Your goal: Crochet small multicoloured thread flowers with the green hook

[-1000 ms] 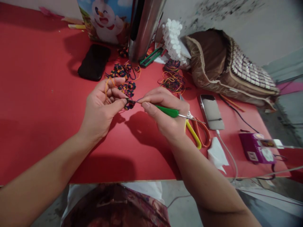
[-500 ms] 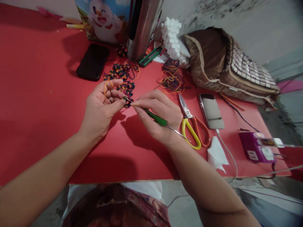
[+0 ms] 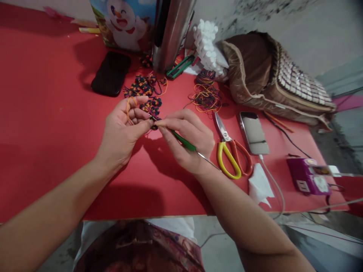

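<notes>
My left hand (image 3: 121,130) pinches a small dark, multicoloured crocheted piece (image 3: 154,127) between thumb and fingers, and orange yarn (image 3: 128,108) loops round its index finger. Between the fingers of my right hand (image 3: 188,138) is a crochet hook with a green handle (image 3: 183,141); its tip meets the piece at my left fingertips. Just beyond my hands lie more crocheted pieces (image 3: 141,86) in dark, orange and pink yarn. A loose tangle of the same colours (image 3: 205,98) rests to the right of them.
Scissors (image 3: 225,138) with yellow and red handles lie right of my right hand, beside a phone (image 3: 253,133) on a cable. A black phone (image 3: 111,73), a steel flask (image 3: 172,36), a green cutter (image 3: 180,68) and a brown bag (image 3: 252,71) stand or lie farther back.
My right hand and the hook have shifted slightly left, and the hook's tip sits farther left across the crocheted piece. My left hand has barely moved.
</notes>
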{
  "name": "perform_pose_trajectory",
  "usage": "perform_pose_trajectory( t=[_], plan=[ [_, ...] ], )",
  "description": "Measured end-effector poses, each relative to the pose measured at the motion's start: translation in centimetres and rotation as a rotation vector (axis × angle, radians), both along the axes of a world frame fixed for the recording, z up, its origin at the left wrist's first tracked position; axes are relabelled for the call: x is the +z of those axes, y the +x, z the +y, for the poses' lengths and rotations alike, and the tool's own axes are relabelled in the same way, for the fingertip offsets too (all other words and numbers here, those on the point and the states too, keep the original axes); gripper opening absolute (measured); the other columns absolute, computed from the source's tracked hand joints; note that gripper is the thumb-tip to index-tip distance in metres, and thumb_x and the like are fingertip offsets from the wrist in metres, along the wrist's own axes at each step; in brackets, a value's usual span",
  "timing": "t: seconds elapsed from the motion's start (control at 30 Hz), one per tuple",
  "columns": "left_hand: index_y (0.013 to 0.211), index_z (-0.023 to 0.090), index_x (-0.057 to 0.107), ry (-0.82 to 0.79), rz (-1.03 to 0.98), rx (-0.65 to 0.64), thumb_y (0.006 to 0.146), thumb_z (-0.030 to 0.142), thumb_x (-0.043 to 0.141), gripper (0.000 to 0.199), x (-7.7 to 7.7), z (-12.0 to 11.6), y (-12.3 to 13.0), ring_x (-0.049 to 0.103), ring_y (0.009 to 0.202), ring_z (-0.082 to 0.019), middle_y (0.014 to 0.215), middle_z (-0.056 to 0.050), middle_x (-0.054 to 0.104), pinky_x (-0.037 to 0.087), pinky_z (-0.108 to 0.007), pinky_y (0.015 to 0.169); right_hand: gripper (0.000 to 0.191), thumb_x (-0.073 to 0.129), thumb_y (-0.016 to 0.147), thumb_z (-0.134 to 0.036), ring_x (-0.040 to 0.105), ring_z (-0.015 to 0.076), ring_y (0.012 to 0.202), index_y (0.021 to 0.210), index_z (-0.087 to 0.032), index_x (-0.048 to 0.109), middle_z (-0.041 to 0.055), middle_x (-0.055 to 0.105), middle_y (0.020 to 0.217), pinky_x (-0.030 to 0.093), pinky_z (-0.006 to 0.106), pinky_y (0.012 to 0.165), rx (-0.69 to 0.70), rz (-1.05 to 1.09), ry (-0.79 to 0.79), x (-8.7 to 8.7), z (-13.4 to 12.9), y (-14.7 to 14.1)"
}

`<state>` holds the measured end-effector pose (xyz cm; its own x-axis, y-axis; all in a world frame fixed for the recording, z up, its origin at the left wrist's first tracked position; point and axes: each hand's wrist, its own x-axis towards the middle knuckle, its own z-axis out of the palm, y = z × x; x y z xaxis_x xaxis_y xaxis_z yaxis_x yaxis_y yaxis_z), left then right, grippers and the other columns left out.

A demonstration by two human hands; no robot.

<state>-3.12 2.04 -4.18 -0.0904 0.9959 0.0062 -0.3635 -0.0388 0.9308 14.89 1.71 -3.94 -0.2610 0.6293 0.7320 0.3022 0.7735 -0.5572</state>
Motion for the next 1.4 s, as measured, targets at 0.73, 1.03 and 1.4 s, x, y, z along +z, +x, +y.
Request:
perform_pose_trajectory(
  t=[0.73, 1.03, 1.4],
  plan=[
    [0.112, 0.030, 0.076, -0.016, 0.014, -0.062, 0.074, 0.013, 0.092, 0.046, 1.0, -0.1, -0.3, 0.064, 0.068, -0.017, 0.073, 0.006, 0.067, 0.053, -0.039, 0.072, 0.018, 0.080, 0.103, -0.040, 0.076, 0.0161, 0.079, 0.103, -0.023, 0.085, 0.0030, 0.084, 0.093, 0.067, 0.036, 0.082, -0.055, 0.320, -0.486, -0.1, -0.3, -1.1],
    [0.107, 0.033, 0.078, -0.030, 0.010, -0.037, 0.067, 0.023, 0.103, 0.048, 1.1, 0.0, -0.1, 0.062, 0.072, -0.020, 0.075, 0.002, 0.068, 0.055, -0.039, 0.071, 0.013, 0.076, 0.105, -0.037, 0.078, 0.0196, 0.083, 0.102, -0.026, 0.083, 0.0035, 0.084, 0.094, 0.068, 0.040, 0.088, -0.084, 0.188, -0.374, 0.6, -0.6, -0.8],
    [0.117, 0.031, 0.074, -0.016, -0.103, 0.023, 0.076, 0.006, 0.089, 0.050, 0.8, -0.3, 0.3, 0.061, 0.068, -0.013, 0.076, 0.006, 0.068, 0.056, -0.028, 0.068, 0.031, 0.063, 0.109, -0.018, 0.076, 0.0192, 0.097, 0.137, -0.024, 0.076, 0.0085, 0.079, 0.112, 0.065, 0.033, 0.085, -0.017, -0.185, 0.129, -0.5, 0.0, -0.1]
  ],
)
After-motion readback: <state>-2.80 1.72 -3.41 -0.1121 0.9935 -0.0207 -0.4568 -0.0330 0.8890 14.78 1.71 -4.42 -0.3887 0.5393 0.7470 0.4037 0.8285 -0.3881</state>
